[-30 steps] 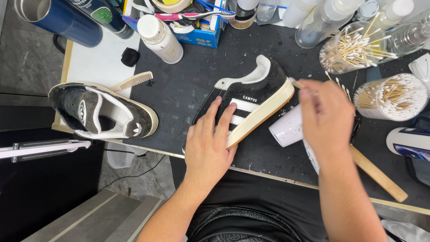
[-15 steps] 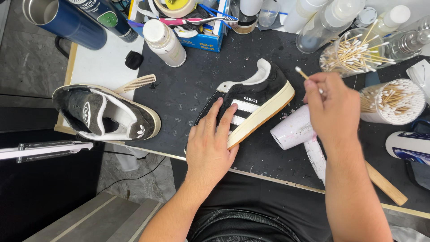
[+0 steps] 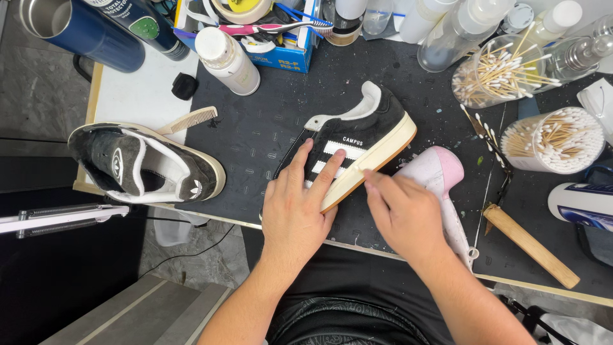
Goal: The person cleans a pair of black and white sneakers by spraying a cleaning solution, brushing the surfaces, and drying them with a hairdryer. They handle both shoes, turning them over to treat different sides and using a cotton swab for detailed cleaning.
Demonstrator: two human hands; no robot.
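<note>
Black suede covers the shoe [image 3: 357, 150], which lies on its side near the table's [image 3: 255, 128] front edge, with white stripes, a white heel lining and a cream sole. Left hand [image 3: 297, 211] lies flat on its side, fingers [image 3: 329, 167] spread apart over the stripes. Right hand [image 3: 402, 214] has its fingers [image 3: 377, 182] drawn together at the sole edge; whether they pinch anything I cannot tell. Just beside that hand lies a white and pink hair dryer [image 3: 440, 176]. Two clear tubs of cotton swabs [image 3: 552, 140] stand toward the right edge. A blue box [image 3: 281, 54] and a white bottle [image 3: 227, 57] sit at the back edge. Another black shoe [image 3: 143, 163] rests at the left edge.
</note>
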